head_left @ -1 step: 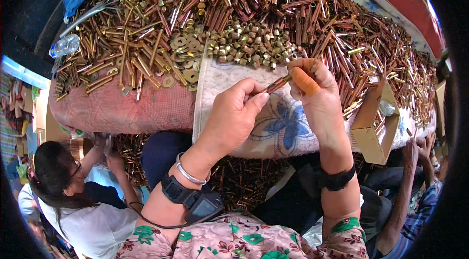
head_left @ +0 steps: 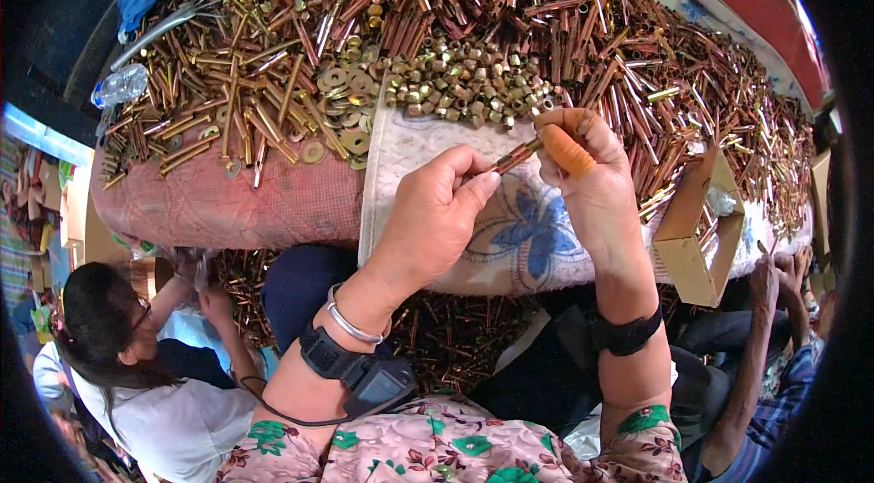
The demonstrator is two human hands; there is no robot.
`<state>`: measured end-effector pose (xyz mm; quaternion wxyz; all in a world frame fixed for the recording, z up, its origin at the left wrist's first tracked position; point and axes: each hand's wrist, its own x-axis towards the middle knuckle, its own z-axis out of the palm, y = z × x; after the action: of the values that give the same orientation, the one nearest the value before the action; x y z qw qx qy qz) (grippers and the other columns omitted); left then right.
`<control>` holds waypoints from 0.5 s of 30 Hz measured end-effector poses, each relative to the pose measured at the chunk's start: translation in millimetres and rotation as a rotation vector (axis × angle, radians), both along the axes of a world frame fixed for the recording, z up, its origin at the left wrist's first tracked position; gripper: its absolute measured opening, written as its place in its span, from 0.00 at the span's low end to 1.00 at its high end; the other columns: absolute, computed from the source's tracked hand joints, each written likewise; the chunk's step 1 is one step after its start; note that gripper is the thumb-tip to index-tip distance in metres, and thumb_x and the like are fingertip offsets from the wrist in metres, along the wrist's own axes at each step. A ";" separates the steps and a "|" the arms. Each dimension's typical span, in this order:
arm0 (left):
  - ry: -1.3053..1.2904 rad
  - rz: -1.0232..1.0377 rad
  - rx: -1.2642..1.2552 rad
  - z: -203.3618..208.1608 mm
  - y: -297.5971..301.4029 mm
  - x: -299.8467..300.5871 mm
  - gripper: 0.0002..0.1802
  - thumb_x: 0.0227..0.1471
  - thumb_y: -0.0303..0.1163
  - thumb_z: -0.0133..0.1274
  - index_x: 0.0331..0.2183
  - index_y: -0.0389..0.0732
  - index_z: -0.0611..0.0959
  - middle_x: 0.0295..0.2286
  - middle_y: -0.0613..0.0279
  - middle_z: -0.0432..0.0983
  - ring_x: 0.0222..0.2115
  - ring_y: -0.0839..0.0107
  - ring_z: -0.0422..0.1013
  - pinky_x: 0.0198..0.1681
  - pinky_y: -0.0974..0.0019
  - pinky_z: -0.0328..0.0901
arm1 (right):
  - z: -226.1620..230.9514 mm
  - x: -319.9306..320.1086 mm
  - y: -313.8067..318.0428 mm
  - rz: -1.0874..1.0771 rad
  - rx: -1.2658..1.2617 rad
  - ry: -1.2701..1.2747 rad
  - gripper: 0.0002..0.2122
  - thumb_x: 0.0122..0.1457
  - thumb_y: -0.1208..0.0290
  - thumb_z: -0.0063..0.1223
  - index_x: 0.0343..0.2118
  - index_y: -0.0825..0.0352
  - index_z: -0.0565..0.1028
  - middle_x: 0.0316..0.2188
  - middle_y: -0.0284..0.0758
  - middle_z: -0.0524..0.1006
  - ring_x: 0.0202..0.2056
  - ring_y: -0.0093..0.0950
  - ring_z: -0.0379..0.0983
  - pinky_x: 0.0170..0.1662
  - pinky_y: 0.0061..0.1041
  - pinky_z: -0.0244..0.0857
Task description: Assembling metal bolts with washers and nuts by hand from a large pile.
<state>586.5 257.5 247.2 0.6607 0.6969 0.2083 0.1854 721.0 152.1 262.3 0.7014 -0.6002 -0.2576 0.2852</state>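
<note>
Nothing has moved: both hands still pinch the copper tube.

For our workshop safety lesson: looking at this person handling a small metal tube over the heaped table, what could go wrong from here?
1. The thin copper-coloured metal tube, pinched between left hand and right hand, might slip into the heap of brass and copper tubes.
2. Tube ends might nick bare fingers; only one wears an orange finger cover.
3. The small brass nuts could roll off.
</note>
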 end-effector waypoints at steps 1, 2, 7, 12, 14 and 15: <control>0.002 0.002 0.000 -0.4 0.5 -0.5 0.05 0.53 0.29 0.48 0.29 0.38 0.74 0.19 0.77 0.62 0.20 0.87 0.55 0.22 0.80 0.52 | -0.5 0.1 0.5 0.002 0.000 0.002 0.07 0.55 0.75 0.47 0.36 0.72 0.71 0.23 0.27 0.69 0.24 0.15 0.61 0.28 0.14 0.55; 0.030 0.005 0.017 -1.5 0.7 -1.3 0.05 0.53 0.29 0.48 0.29 0.38 0.75 0.19 0.77 0.61 0.20 0.87 0.55 0.22 0.80 0.52 | -1.9 0.1 0.4 0.022 0.000 0.025 0.07 0.55 0.75 0.47 0.36 0.71 0.72 0.23 0.27 0.68 0.24 0.15 0.61 0.28 0.14 0.55; 0.118 0.011 0.186 -7.9 5.9 1.4 0.09 0.51 0.33 0.49 0.30 0.37 0.75 0.19 0.74 0.63 0.21 0.82 0.57 0.23 0.75 0.55 | -5.5 7.6 -0.5 0.016 -0.126 -0.044 0.07 0.55 0.78 0.47 0.37 0.69 0.72 0.27 0.27 0.70 0.26 0.15 0.61 0.28 0.14 0.55; -0.076 0.024 0.271 -12.8 7.6 9.0 0.08 0.51 0.31 0.49 0.29 0.36 0.76 0.20 0.73 0.66 0.22 0.84 0.59 0.26 0.77 0.57 | -14.6 22.5 -2.5 0.080 0.059 -0.009 0.09 0.55 0.79 0.44 0.38 0.68 0.74 0.28 0.27 0.73 0.28 0.16 0.64 0.29 0.15 0.59; -0.048 0.014 0.287 -16.0 12.7 11.9 0.08 0.51 0.31 0.49 0.29 0.36 0.76 0.20 0.74 0.67 0.22 0.84 0.60 0.26 0.77 0.56 | -11.5 18.7 -1.1 0.055 0.075 0.060 0.11 0.56 0.81 0.45 0.42 0.73 0.71 0.31 0.28 0.71 0.29 0.14 0.64 0.29 0.10 0.55; -0.045 0.001 0.312 -15.8 14.2 9.9 0.07 0.51 0.30 0.49 0.30 0.36 0.77 0.21 0.74 0.67 0.23 0.85 0.60 0.26 0.77 0.56 | -13.6 20.5 -0.7 0.082 0.070 0.029 0.11 0.56 0.80 0.45 0.42 0.72 0.71 0.30 0.28 0.71 0.29 0.14 0.65 0.29 0.10 0.55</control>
<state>596.4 271.7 231.4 0.5487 0.7867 0.1624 0.2316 741.5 151.4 248.7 0.7135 -0.5601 -0.2813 0.3132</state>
